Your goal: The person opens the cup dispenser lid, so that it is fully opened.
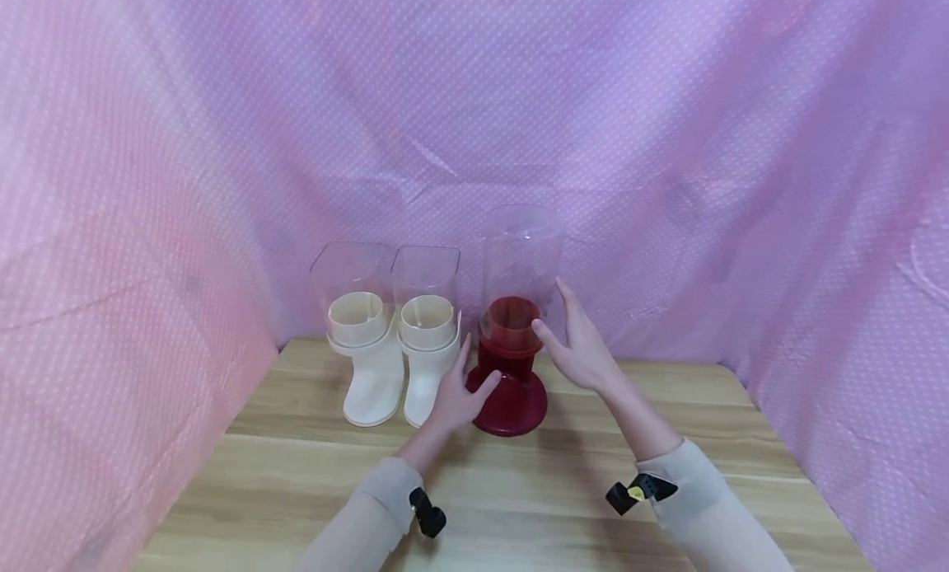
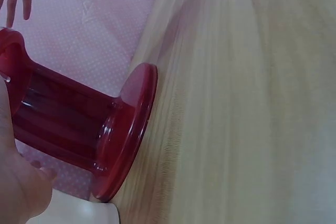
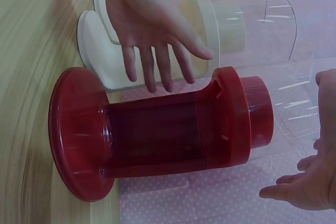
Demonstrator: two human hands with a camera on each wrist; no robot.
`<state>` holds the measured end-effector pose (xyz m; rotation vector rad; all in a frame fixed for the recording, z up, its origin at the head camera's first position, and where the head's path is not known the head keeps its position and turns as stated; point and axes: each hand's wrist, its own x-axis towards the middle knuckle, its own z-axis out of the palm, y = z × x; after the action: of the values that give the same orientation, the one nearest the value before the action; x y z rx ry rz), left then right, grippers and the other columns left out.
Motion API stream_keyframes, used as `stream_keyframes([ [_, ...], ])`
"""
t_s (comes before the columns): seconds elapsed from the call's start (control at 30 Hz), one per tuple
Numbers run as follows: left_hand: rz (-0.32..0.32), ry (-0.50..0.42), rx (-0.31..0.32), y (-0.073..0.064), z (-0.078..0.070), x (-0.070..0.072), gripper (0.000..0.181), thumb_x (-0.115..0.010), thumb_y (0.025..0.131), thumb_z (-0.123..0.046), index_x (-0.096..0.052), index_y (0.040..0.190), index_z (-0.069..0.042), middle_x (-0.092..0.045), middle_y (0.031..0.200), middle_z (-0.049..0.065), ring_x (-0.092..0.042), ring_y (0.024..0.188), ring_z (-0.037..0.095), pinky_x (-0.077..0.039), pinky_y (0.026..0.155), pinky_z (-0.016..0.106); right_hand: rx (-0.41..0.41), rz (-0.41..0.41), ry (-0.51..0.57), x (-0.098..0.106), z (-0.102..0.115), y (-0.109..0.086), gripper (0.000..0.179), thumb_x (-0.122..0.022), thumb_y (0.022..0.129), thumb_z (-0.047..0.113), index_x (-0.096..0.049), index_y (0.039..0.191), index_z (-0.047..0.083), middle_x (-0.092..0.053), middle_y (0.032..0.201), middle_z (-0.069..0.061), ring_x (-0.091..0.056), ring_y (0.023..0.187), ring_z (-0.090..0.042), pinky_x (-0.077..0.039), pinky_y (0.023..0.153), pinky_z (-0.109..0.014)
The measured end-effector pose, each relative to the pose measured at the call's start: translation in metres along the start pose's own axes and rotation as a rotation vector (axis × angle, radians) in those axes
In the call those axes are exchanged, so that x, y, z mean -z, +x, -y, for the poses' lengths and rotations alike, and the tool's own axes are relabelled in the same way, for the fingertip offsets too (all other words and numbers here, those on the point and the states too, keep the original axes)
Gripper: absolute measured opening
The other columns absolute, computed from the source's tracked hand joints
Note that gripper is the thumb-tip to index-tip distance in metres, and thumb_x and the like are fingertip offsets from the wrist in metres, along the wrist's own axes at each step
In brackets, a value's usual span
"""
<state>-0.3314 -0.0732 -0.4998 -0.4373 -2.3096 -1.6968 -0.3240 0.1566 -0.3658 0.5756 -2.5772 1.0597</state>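
Observation:
A red stand point(image 1: 511, 403) with a round foot rises to a ring collar, and a clear cylinder point(image 1: 522, 255) stands upright on top of it. To its left, my left hand point(image 1: 454, 397) has its fingers extended and thumb spread; in the right wrist view this hand point(image 3: 155, 27) appears beside the red column, apparently not gripping it. My right hand point(image 1: 582, 345) is spread at the right of the clear cylinder, near its lower part. Whether its fingertips touch the cylinder I cannot tell.
Two cream stands point(image 1: 374, 382) point(image 1: 423, 374) stand side by side at the left, each under a clear square-cornered container point(image 1: 352, 267) point(image 1: 426, 267). They are close to my left hand. A pink dotted cloth point(image 1: 474, 102) hangs behind the wooden table point(image 1: 519, 506).

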Motion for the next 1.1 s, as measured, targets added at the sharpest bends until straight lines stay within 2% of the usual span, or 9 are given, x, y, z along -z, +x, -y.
stream_keyframes([
  [0.07,-0.002,0.013,-0.022,0.007,-0.001,-0.001,0.092,-0.075,0.099,-0.033,-0.022,0.17,-0.007,-0.033,0.173,0.015,-0.037,0.158,0.037,-0.038,0.126,0.053,-0.01,0.006,0.007,0.0,0.0,0.002,0.087,-0.056,0.107,0.045,-0.008,0.172,0.013,-0.02,0.177,-0.017,-0.022,0.164,-0.04,-0.024,0.131,-0.063],
  [0.17,-0.002,-0.014,-0.062,0.015,-0.004,-0.003,0.092,-0.074,0.1,-0.029,-0.019,0.169,-0.004,-0.033,0.172,0.019,-0.037,0.158,0.038,-0.038,0.126,0.056,-0.021,0.016,0.034,-0.001,0.0,0.006,0.09,-0.058,0.106,0.046,-0.006,0.172,0.014,-0.021,0.177,-0.019,-0.025,0.163,-0.042,-0.026,0.13,-0.063],
  [0.33,-0.01,-0.071,-0.099,0.024,-0.005,-0.009,0.089,-0.071,0.102,-0.03,-0.019,0.168,0.0,-0.035,0.171,0.023,-0.037,0.158,0.038,-0.035,0.127,0.054,-0.042,0.034,0.138,-0.007,0.0,0.012,0.093,-0.065,0.104,0.044,-0.007,0.171,0.015,-0.026,0.174,-0.022,-0.033,0.159,-0.045,-0.035,0.126,-0.062],
  [0.47,-0.037,-0.111,-0.105,0.029,-0.006,-0.013,0.084,-0.07,0.103,-0.027,-0.023,0.167,0.001,-0.042,0.166,0.024,-0.043,0.154,0.036,-0.037,0.128,0.05,-0.056,0.045,0.238,-0.012,0.0,0.015,0.096,-0.071,0.102,0.035,-0.007,0.169,0.012,-0.03,0.171,-0.028,-0.045,0.15,-0.05,-0.045,0.118,-0.061],
  [0.57,-0.041,-0.146,-0.127,0.032,-0.008,-0.015,0.081,-0.071,0.103,-0.021,-0.026,0.166,0.002,-0.046,0.163,0.025,-0.049,0.15,0.038,-0.039,0.126,0.051,-0.053,0.018,0.28,-0.014,0.001,0.016,0.095,-0.075,0.1,0.027,-0.011,0.167,0.009,-0.036,0.167,-0.028,-0.053,0.143,-0.052,-0.051,0.112,-0.06],
  [0.83,-0.049,-0.18,-0.182,0.026,-0.022,-0.02,0.082,-0.076,0.099,-0.016,-0.029,0.165,0.001,-0.055,0.156,0.025,-0.057,0.143,0.037,-0.044,0.121,0.052,-0.014,-0.015,0.28,-0.003,0.002,0.008,0.093,-0.077,0.099,0.021,-0.015,0.165,0.004,-0.042,0.162,-0.03,-0.057,0.138,-0.052,-0.057,0.104,-0.059],
  [1.1,-0.005,-0.186,-0.191,0.014,-0.039,-0.02,0.084,-0.079,0.098,-0.02,-0.033,0.166,-0.006,-0.055,0.158,0.019,-0.059,0.141,0.035,-0.05,0.116,0.051,0.018,-0.042,0.225,0.014,0.005,-0.01,0.093,-0.08,0.097,0.022,-0.018,0.165,0.009,-0.048,0.16,-0.026,-0.061,0.136,-0.049,-0.061,0.097,-0.059],
])
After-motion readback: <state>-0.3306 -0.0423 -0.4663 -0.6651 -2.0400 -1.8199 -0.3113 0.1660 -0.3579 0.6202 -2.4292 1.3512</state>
